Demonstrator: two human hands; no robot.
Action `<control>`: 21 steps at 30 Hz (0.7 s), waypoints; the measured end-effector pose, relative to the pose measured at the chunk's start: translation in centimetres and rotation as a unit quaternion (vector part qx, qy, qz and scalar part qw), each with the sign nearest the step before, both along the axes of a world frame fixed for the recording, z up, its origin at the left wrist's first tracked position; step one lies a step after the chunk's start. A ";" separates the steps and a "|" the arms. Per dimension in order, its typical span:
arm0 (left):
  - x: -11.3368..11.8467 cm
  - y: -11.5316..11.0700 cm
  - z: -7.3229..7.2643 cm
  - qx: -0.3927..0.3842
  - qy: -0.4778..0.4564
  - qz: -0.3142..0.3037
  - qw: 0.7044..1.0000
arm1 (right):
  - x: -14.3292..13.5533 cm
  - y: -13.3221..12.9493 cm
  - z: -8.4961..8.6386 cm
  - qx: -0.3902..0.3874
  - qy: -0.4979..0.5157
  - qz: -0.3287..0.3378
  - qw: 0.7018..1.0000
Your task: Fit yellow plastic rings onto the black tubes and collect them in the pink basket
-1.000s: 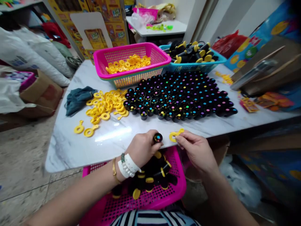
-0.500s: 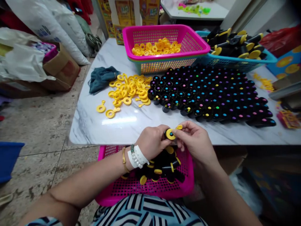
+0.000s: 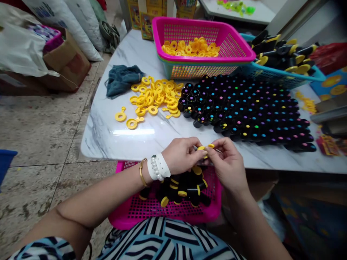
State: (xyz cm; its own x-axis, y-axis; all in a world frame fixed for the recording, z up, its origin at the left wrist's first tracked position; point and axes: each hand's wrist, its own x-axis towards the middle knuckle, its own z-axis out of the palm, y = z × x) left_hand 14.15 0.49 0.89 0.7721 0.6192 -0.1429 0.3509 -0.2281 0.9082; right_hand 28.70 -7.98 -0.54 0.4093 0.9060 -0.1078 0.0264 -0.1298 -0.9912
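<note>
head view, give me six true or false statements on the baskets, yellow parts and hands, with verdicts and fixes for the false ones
1. The cloth lies left of the loose yellow rings on the table. True.
2. The blue basket stands right of the upper pink basket. True.
3. The upper pink basket is filled with black tubes. False: yellow-orange rings are in it.
4. The left hand and the right hand both hold yellow plastic. True.
5. The gold bangle is on the right arm. False: the left arm wears the gold bangle.
6. The lower pink basket holds only green parts. False: the lower pink basket holds black pieces with yellow ends.
</note>
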 end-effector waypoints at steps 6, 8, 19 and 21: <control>-0.2 -1.8 -1.2 0.114 -0.064 0.053 0.990 | 1.4 0.0 0.0 0.023 0.034 0.042 0.998; -0.2 -2.2 -1.5 0.151 -0.076 0.038 0.985 | 2.0 0.5 0.6 0.011 0.057 0.073 0.996; 0.9 -0.8 -1.6 0.149 0.059 0.005 0.987 | 1.2 1.2 2.2 -0.070 -0.145 0.199 0.967; 1.1 -0.9 -1.6 0.167 0.088 0.021 0.982 | 1.2 0.7 1.8 -0.055 -0.134 0.199 0.969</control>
